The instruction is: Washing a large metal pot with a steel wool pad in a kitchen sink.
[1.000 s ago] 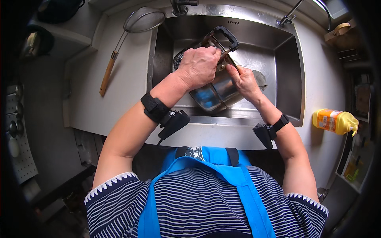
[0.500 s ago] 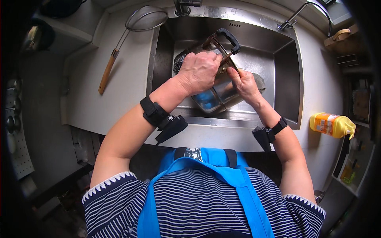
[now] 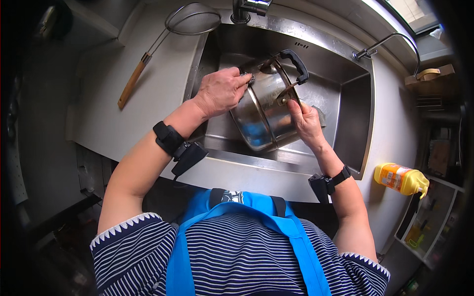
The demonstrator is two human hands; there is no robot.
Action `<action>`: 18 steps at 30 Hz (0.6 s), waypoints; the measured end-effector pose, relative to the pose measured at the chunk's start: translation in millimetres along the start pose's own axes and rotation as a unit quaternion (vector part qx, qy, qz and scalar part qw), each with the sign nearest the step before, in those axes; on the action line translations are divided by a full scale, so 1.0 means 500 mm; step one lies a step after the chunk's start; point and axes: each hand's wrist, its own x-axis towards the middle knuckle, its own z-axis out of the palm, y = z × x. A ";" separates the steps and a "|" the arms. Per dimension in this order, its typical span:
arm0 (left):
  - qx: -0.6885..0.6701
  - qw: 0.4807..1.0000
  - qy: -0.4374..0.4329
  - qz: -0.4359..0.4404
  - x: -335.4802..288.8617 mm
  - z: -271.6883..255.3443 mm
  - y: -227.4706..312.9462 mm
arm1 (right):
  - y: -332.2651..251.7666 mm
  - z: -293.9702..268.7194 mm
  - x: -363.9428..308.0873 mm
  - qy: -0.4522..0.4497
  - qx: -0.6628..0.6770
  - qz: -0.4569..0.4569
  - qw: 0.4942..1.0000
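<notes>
A shiny steel pot lies tilted on its side in the sink, its black-gripped handle pointing away from me. My left hand is closed on a steel wool scrubber, only partly visible, and presses it to the pot's outer wall near the base. At the rim, my right hand grips the pot just below the handle, thumb on the outside. The fingers inside the rim are mostly hidden. Behind that hand shows a grey-green cloth or pad on the sink floor.
Left of the sink, a wire strainer with a wooden handle lies on the counter. A faucet stands at the back edge, a slim curved tap at back right. A yellow pump bottle sits at right.
My left hand has moved left, from beside the handle to the pot's wall near its base, uncovering more of the pot. My right hand keeps its hold. The whole view has shifted slightly.
</notes>
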 end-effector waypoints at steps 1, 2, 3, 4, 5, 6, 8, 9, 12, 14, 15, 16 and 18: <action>-0.009 1.000 -0.006 -0.009 0.007 -0.002 -0.010 | 0.003 0.004 0.001 0.009 0.011 -0.015 1.000; -0.020 1.000 -0.012 -0.018 0.016 0.000 -0.023 | 0.001 0.005 0.000 0.008 0.010 -0.005 1.000; -0.034 0.998 -0.026 -0.037 0.036 0.009 -0.041 | -0.002 0.005 0.000 0.008 0.009 0.005 1.000; -0.035 0.997 -0.048 -0.055 0.057 0.013 -0.059 | -0.008 0.006 -0.001 0.006 0.008 0.014 1.000; -0.037 0.994 -0.070 -0.072 0.080 0.015 -0.075 | -0.016 0.010 -0.002 0.009 0.014 0.013 1.000; -0.039 0.991 -0.091 -0.089 0.090 0.020 -0.085 | -0.020 0.014 -0.001 0.009 0.013 0.009 1.000; -0.061 0.983 -0.130 -0.118 0.106 0.022 -0.082 | -0.014 0.015 0.001 0.017 0.012 0.003 1.000; -0.072 0.977 -0.149 -0.133 0.109 0.020 -0.083 | -0.008 0.011 -0.004 0.019 0.004 0.021 1.000; -0.016 0.999 -0.044 -0.013 0.060 0.020 -0.042 | -0.018 0.011 -0.005 0.022 0.015 0.025 0.999; -0.002 0.999 -0.038 -0.005 0.049 0.014 -0.032 | -0.027 0.015 -0.006 0.029 -0.003 0.026 0.999; -0.006 0.999 -0.044 -0.006 0.053 0.015 -0.036 | -0.022 0.014 -0.006 0.029 -0.006 0.031 0.999; -0.008 0.999 -0.049 -0.012 0.054 0.012 -0.042 | -0.023 0.015 -0.003 0.024 -0.008 0.033 0.999; 0.010 0.993 -0.110 -0.037 0.081 0.006 -0.064 | -0.036 0.021 0.002 0.015 0.008 0.046 0.999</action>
